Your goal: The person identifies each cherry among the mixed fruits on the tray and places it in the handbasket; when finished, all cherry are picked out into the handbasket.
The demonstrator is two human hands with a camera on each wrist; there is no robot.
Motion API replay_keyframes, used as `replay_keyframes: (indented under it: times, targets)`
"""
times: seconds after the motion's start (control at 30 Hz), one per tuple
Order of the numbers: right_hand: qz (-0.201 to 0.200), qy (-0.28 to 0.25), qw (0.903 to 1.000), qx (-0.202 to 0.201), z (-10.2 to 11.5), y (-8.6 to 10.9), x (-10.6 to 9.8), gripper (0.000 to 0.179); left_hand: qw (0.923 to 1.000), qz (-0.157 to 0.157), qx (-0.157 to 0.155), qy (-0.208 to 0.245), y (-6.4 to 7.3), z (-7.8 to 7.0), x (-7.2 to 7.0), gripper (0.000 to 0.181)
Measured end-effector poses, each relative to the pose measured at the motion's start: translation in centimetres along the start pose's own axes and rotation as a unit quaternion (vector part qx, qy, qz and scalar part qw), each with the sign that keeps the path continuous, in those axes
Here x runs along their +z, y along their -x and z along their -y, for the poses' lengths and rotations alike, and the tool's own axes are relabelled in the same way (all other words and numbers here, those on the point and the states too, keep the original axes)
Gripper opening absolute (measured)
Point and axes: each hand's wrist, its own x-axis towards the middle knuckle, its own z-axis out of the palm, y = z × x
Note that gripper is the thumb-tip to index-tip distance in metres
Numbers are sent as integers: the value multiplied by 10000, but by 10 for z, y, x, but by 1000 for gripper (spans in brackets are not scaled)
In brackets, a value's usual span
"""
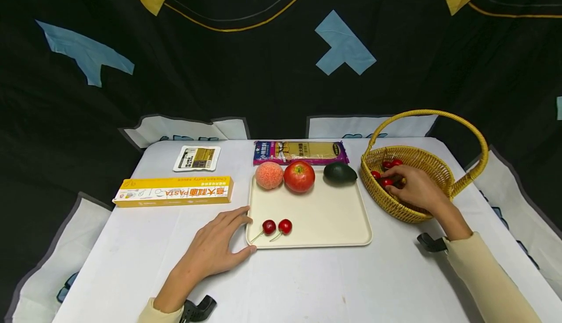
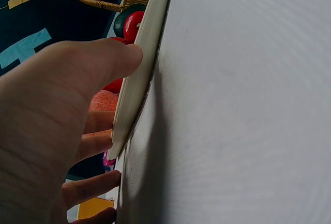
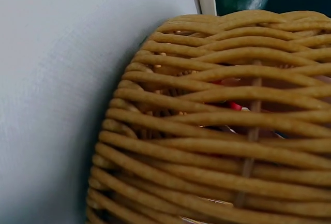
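My left hand [image 1: 215, 247] rests at the near left corner of a cream tray [image 1: 327, 215], thumb and fingertips touching its rim. Two cherries [image 1: 269, 227] with stems lie on the tray close to that hand. Along its far side sit a pinkish peach [image 1: 269, 175], a red apple [image 1: 299, 176] and a dark green avocado [image 1: 340, 173]. Inside the wicker basket [image 1: 406, 215], my right hand [image 1: 414, 186] pinches a red cherry [image 1: 387, 182] between thumb and fingers. More cherries [image 1: 396, 162] show beside it. Basket weave [image 3: 207, 110] hides most of that hand in the right wrist view.
Behind the tray lies a purple and yellow noodle packet [image 1: 300, 152]. A yellow pasta box [image 1: 173, 191] and a small white sachet [image 1: 197, 158] lie to the left. The basket's tall handle [image 1: 480, 142] arches over the right arm. A black curtain [image 1: 263, 79] hangs behind the white table.
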Motion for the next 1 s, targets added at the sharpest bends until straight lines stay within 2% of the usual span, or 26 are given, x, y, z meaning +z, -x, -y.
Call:
replay_keyframes:
  times: [0.33, 0.57, 0.8, 1.0]
  targets:
    - [62, 33, 10000, 14, -1, -1, 3, 35, 10000, 70, -44, 34, 1, 0, 0, 62]
    - [-196, 98, 9998, -32, 7, -1, -2, 33, 10000, 52, -49, 1, 0, 0, 0, 62]
    - [-680, -222, 9974, -64, 37, 2, -9, 36, 10000, 0, 2, -14, 0, 0, 0, 62]
    - [-1103, -396, 9918, -504, 62, -1, -4, 37, 10000, 35, -3, 10, -1, 0, 0, 62]
